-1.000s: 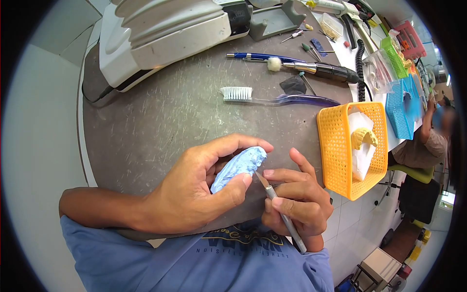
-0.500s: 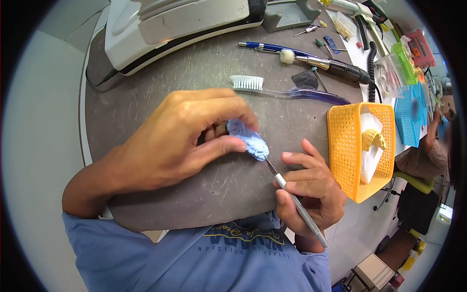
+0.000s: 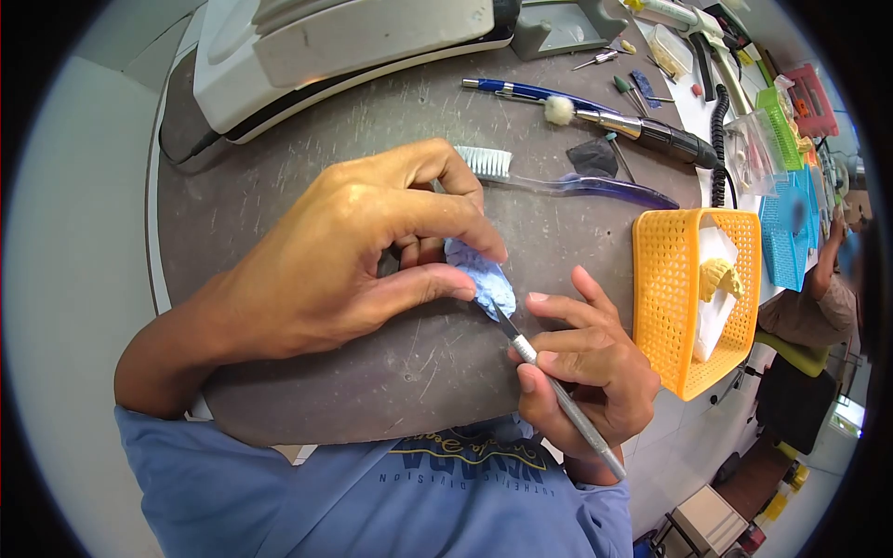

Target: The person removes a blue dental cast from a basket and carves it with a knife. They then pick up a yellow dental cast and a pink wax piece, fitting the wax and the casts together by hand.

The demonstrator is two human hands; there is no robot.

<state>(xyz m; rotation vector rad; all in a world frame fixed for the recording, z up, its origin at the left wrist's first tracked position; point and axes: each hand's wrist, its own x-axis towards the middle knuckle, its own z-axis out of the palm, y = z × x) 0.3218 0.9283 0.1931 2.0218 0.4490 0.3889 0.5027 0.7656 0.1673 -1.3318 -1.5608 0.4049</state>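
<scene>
Over the middle of the grey-brown table, my left hand [image 3: 363,251] is closed on a rough light-blue piece [image 3: 486,279], pinched between thumb and fingers. My right hand [image 3: 595,367] grips a silver-handled craft knife [image 3: 572,409], its handle slanting down to the right. The knife's blade touches the lower edge of the blue piece, and the very tip is hard to make out. My left palm is hidden from view.
A toothbrush [image 3: 586,186], a blue pen [image 3: 530,93] and a rotary handpiece [image 3: 651,135] lie beyond my hands. To the right stands a yellow basket [image 3: 665,307] holding a yellow dental cast [image 3: 719,278]. A white machine [image 3: 353,56] stands at the back. A person [image 3: 809,307] sits far right.
My left index finger has lifted off and another finger presses on the blue piece, which has turned slightly. The knife blade has shifted left along its lower edge. The view has moved a little.
</scene>
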